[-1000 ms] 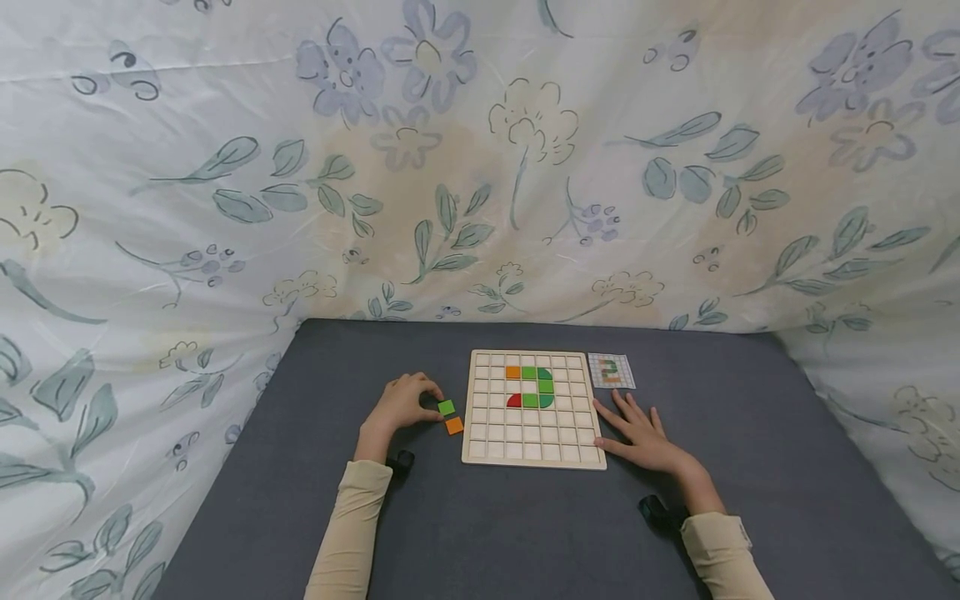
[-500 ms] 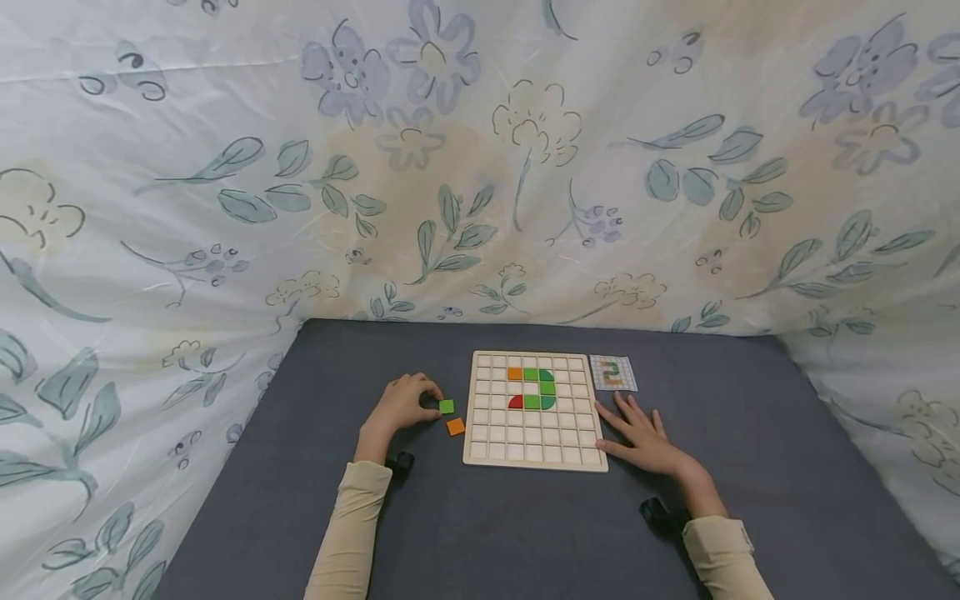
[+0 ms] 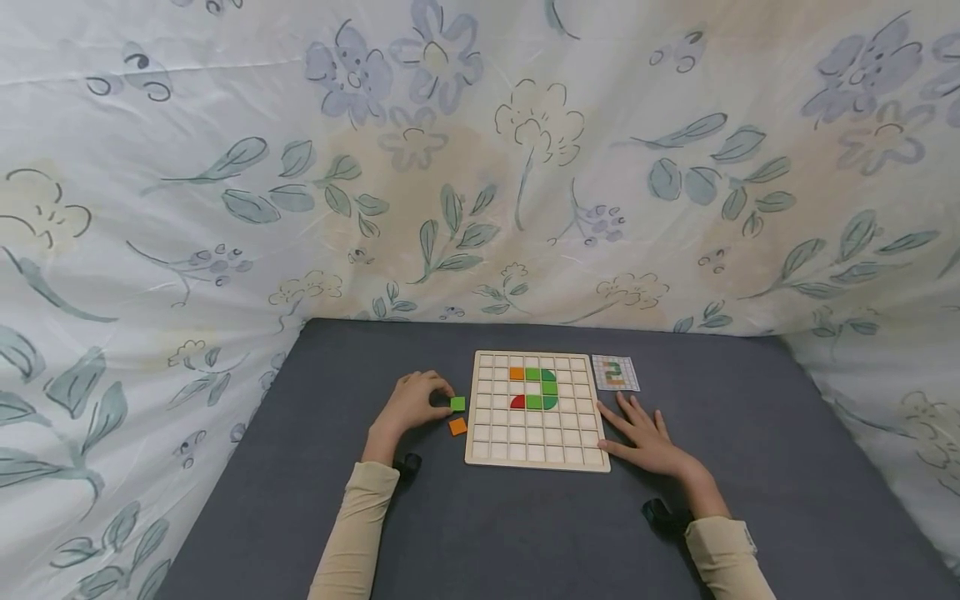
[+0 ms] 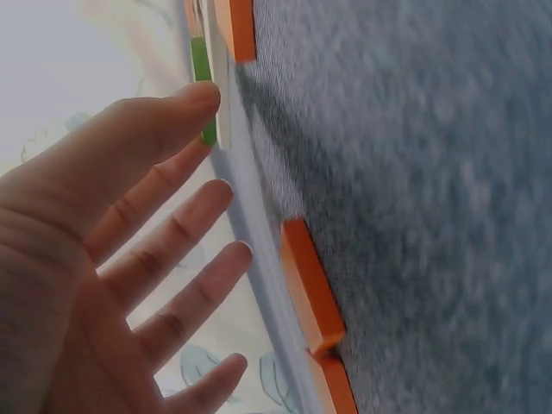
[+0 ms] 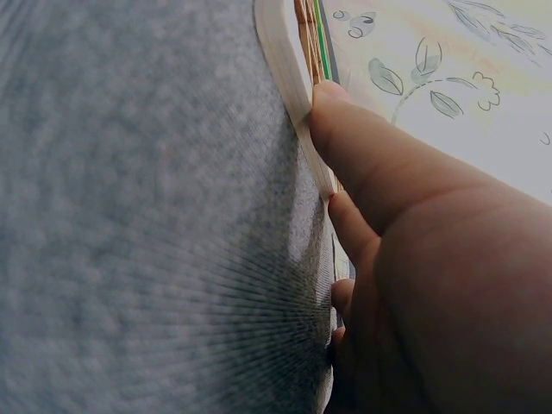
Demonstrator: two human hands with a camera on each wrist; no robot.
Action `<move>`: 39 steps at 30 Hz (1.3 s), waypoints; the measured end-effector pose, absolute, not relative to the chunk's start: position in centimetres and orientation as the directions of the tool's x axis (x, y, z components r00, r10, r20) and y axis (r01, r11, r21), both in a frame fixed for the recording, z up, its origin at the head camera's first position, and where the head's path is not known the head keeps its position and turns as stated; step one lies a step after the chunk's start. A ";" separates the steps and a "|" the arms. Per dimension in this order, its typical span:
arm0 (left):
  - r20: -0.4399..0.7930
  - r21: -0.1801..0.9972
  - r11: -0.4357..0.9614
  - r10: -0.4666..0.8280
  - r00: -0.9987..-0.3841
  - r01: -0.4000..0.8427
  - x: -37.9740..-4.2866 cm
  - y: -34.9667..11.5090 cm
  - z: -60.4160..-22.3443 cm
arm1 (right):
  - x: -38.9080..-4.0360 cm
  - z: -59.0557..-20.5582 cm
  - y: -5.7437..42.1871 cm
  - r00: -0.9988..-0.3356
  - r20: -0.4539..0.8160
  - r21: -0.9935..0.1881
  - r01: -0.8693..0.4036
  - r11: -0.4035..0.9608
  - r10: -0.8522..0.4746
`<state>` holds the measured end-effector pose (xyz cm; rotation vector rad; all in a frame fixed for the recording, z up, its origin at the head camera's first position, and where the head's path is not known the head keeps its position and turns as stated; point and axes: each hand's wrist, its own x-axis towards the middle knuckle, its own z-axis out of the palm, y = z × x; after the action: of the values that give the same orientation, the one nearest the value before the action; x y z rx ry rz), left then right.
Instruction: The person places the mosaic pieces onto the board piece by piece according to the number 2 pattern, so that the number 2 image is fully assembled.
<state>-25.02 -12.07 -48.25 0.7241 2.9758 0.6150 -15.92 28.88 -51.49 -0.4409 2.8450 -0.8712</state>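
Note:
In the head view my left hand (image 3: 411, 404) pinches a green square tile (image 3: 457, 404) between thumb and forefinger, just left of the pegless grid board (image 3: 540, 448). An orange tile (image 3: 457, 427) lies on the cloth below it. The left wrist view shows the thumb (image 4: 200, 99) over the green tile (image 4: 201, 59), the other fingers stretched out, and more orange tiles (image 4: 312, 285) beneath the hand. My right hand (image 3: 645, 437) lies with spread fingers against the board's right edge; its thumb touches the rim (image 5: 297, 78). Green, orange and red pieces, including a green square (image 3: 550, 388), sit in the grid.
A small printed card (image 3: 616, 373) with a coloured grid pattern lies beyond the board's upper right corner. Dark grey cloth (image 3: 517, 533) covers the table. A flowered curtain (image 3: 465, 167) rises behind and at both sides.
The green tile has turned square to the board and moved right, towards its left edge, with my left hand. It has come apart from the orange tile. My right hand stays put.

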 end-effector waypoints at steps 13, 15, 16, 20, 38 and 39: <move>0.094 0.392 0.766 0.517 -0.851 0.509 -24.9 -10.7 -48.5 | -16.1 -51.7 28.9 -0.948 -0.061 -0.565 -0.227 0.793 -0.314; 0.092 0.388 0.764 0.523 -0.847 0.515 -24.8 -10.5 -48.4 | -16.2 -51.7 29.0 -0.947 -0.060 -0.567 -0.229 0.791 -0.317; 0.089 0.390 0.762 0.527 -0.845 0.517 -24.8 -10.4 -48.4 | -16.2 -51.7 29.0 -0.947 -0.059 -0.568 -0.229 0.791 -0.317; 0.078 0.390 0.753 0.546 -0.834 0.530 -24.6 -9.6 -48.3 | -16.2 -51.7 29.0 -0.947 -0.063 -0.566 -0.227 0.793 -0.316; 0.083 0.346 0.754 0.568 -0.819 0.558 -24.2 -6.8 -48.5 | -16.2 -51.9 28.9 -0.948 -0.056 -0.570 -0.228 0.789 -0.314; 0.086 0.337 0.758 0.566 -0.820 0.559 -24.2 -6.7 -48.5 | -16.2 -51.9 28.9 -0.948 -0.057 -0.571 -0.228 0.789 -0.314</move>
<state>-24.24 -6.66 -48.54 0.9361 2.9250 0.5505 -16.19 28.92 -51.90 -0.4312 2.8292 -0.8750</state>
